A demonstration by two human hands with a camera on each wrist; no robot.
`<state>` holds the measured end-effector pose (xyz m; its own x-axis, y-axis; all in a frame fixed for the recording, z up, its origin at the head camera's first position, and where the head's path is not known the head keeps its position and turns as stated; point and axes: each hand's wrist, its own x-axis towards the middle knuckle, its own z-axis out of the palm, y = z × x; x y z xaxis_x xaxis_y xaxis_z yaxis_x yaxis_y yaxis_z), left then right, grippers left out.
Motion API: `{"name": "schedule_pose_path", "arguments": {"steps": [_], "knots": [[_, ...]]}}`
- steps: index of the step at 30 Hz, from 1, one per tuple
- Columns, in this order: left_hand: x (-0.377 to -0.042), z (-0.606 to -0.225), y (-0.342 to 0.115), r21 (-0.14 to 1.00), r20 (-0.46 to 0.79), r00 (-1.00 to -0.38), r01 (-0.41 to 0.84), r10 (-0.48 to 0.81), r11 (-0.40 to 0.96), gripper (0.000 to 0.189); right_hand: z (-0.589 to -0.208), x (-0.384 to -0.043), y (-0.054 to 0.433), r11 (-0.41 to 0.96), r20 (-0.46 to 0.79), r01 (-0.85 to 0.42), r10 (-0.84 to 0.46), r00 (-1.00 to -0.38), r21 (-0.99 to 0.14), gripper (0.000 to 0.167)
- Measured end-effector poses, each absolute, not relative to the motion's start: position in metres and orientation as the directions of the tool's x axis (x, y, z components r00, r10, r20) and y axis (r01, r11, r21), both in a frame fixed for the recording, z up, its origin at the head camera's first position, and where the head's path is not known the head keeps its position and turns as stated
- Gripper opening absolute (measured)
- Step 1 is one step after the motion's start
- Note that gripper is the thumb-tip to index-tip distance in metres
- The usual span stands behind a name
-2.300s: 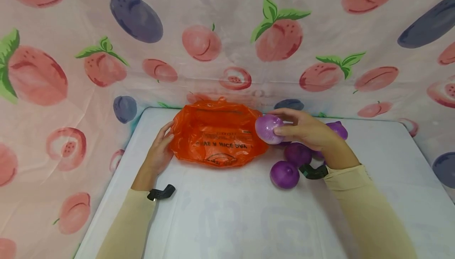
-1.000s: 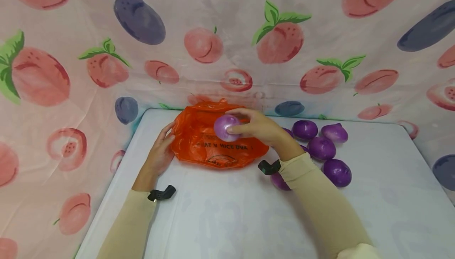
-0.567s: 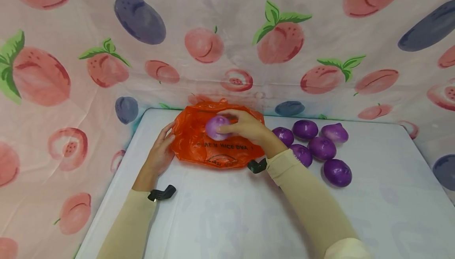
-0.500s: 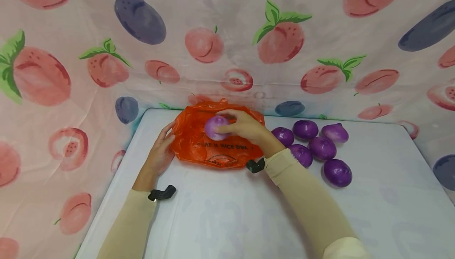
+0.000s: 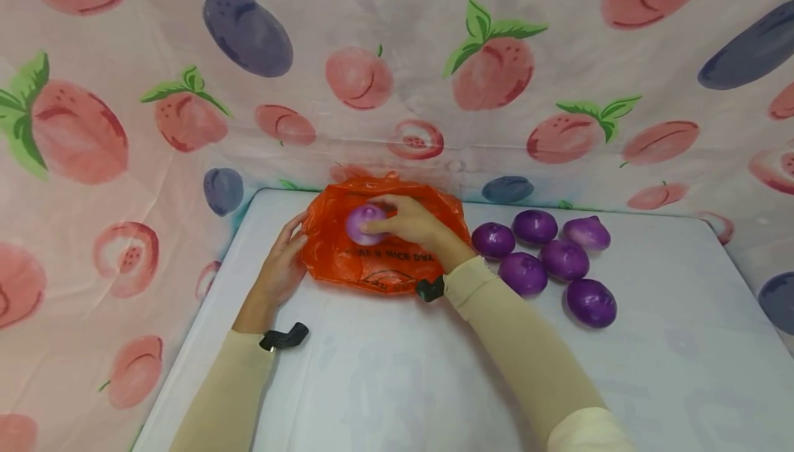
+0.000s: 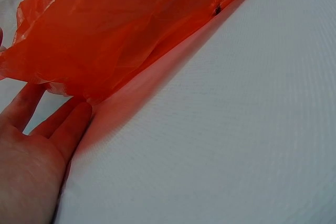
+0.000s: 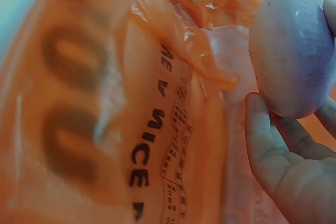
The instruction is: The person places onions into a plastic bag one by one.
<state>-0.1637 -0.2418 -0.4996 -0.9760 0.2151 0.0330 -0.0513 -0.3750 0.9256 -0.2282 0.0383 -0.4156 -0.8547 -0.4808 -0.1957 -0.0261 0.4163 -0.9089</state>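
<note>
The onion (image 5: 366, 224) is at the mouth of the orange bag (image 5: 325, 264), which sits by the table's (image 5: 372, 376) far edge, toward its far left corner; how deep the onion hangs is hard to judge. To place it well, it seems best to lower it toward the bag's floor before letting go — a drop could make it roll or tug the thin plastic — and to keep the side wall propped wide.

The right hand (image 5: 407, 222) reaches in from the right, forearm slanting over the table, thumb and fingers pinching the onion. The left hand (image 5: 282, 264) lies against the bag's left side, fingers fairly straight and touching the plastic. Six other onions (image 5: 564, 260) sit right of the bag, near the far edge.
</note>
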Motion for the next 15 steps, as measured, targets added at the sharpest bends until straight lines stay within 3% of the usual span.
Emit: {"name": "schedule_pose_path", "arguments": {"steps": [15], "knots": [[-0.164,-0.501,-0.242,0.930,0.049,-0.974,-0.037,0.221,-0.367,0.049,-0.443,-0.227,0.015,0.443,-0.274,0.035,-0.489,-0.828,-0.896,0.071]]}}
